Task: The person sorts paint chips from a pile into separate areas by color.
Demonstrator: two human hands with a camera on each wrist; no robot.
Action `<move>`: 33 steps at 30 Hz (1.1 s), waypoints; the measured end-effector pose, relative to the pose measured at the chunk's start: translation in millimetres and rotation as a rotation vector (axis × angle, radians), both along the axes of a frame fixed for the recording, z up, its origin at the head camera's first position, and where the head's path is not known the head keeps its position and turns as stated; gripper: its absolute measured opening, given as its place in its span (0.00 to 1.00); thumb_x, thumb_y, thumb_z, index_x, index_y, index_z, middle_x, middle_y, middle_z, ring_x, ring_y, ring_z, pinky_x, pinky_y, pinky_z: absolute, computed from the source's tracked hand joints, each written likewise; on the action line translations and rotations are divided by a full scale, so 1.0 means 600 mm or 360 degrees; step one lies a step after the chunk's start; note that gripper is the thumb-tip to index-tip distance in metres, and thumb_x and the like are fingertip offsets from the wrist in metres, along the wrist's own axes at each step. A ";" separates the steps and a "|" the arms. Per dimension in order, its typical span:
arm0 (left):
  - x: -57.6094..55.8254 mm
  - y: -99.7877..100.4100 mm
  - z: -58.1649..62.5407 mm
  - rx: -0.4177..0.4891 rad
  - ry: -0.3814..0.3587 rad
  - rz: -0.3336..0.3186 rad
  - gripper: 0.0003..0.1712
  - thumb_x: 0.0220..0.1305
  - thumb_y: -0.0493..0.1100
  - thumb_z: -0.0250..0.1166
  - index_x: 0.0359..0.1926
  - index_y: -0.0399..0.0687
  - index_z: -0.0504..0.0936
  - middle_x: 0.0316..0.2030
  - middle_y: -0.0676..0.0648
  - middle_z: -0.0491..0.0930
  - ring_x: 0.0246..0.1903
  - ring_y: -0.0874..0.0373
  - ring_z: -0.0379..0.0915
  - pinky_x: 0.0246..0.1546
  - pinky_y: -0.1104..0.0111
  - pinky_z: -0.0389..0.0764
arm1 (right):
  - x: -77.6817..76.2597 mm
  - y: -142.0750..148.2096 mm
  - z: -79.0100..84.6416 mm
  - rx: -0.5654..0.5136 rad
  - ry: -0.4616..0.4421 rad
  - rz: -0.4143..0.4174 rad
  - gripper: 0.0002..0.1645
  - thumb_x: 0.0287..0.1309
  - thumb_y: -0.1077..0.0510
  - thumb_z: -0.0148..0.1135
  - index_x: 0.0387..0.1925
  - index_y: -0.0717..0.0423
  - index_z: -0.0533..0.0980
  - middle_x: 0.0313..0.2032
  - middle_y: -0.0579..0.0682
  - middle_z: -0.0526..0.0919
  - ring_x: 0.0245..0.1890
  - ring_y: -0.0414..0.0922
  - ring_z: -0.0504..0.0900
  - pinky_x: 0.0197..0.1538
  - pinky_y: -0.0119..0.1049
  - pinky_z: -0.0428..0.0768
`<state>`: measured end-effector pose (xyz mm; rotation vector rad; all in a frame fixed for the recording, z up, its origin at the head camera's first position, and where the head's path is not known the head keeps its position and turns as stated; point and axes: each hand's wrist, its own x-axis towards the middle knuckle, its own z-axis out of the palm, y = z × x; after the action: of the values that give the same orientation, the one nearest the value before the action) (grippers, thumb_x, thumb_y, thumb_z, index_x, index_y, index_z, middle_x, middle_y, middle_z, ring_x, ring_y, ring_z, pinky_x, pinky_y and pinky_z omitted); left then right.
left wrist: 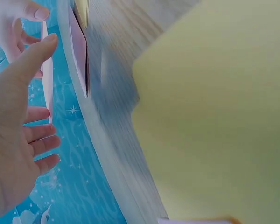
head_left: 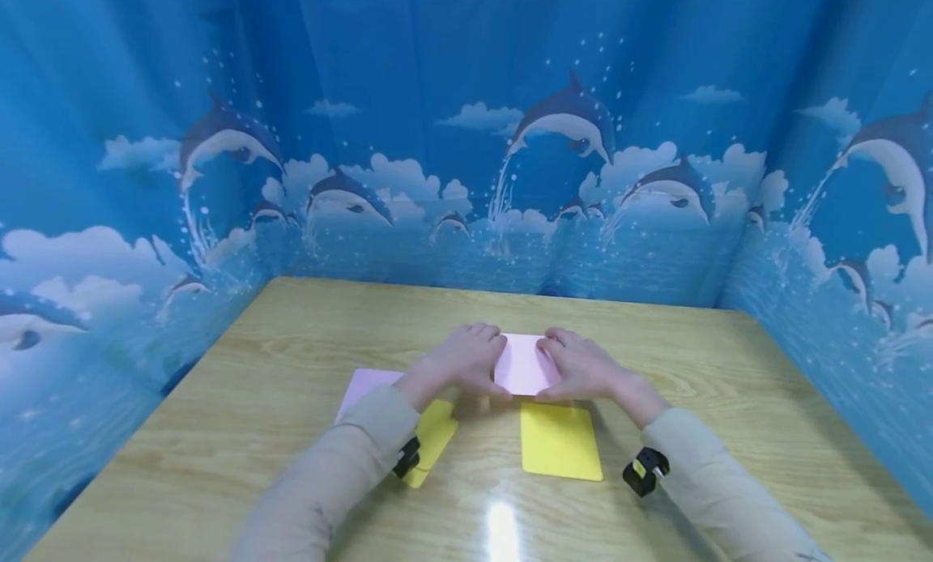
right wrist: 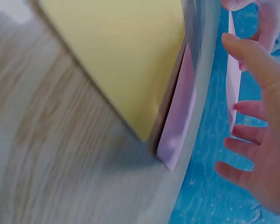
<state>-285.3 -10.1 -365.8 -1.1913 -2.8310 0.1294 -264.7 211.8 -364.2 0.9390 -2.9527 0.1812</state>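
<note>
In the head view a pale pink square card (head_left: 522,366) spans the gap between both hands. My left hand (head_left: 472,359) pinches its left side, with the thumb at the near corner and fingers at the far one. My right hand (head_left: 583,366) pinches the right side the same way. Seen edge-on in the right wrist view, the held card (right wrist: 232,84) is raised off the table. Below it another pink card (right wrist: 177,116) lies beside a yellow card (right wrist: 126,56); from the head view the hands and held card hide this lower pink one.
One yellow card (head_left: 560,442) lies on the wooden table (head_left: 291,335) just nearer than the hands. Partly under my left forearm are more yellow cards (head_left: 435,434) and a lilac card (head_left: 368,385). A blue dolphin-print curtain (head_left: 437,141) surrounds the table's back and sides.
</note>
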 end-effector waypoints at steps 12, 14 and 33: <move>-0.016 0.036 -0.002 0.0001 -0.0118 0.0025 0.50 0.47 0.75 0.58 0.60 0.42 0.69 0.54 0.44 0.69 0.52 0.53 0.64 0.56 0.62 0.66 | -0.009 0.037 -0.007 -0.0035 0.0010 0.0010 0.49 0.43 0.34 0.66 0.57 0.64 0.68 0.59 0.66 0.66 0.56 0.61 0.68 0.56 0.55 0.68; -0.019 0.042 -0.003 0.0002 -0.0123 0.0032 0.50 0.46 0.75 0.58 0.59 0.42 0.69 0.53 0.45 0.69 0.52 0.53 0.64 0.55 0.63 0.66 | -0.012 0.043 -0.008 -0.0066 -0.0013 0.0020 0.48 0.43 0.36 0.67 0.57 0.65 0.68 0.59 0.67 0.65 0.56 0.62 0.67 0.57 0.54 0.68; -0.038 0.076 -0.026 -0.0054 -0.0223 0.0076 0.48 0.47 0.75 0.58 0.58 0.45 0.70 0.50 0.48 0.70 0.50 0.56 0.64 0.54 0.63 0.66 | -0.035 0.063 -0.029 -0.0082 -0.0385 -0.0148 0.50 0.44 0.37 0.67 0.62 0.64 0.63 0.64 0.68 0.57 0.62 0.62 0.59 0.61 0.55 0.62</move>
<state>-307.8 35.6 -381.3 -1.1846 -2.9908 0.1004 -286.0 249.5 -381.5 0.8250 -3.1845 0.3920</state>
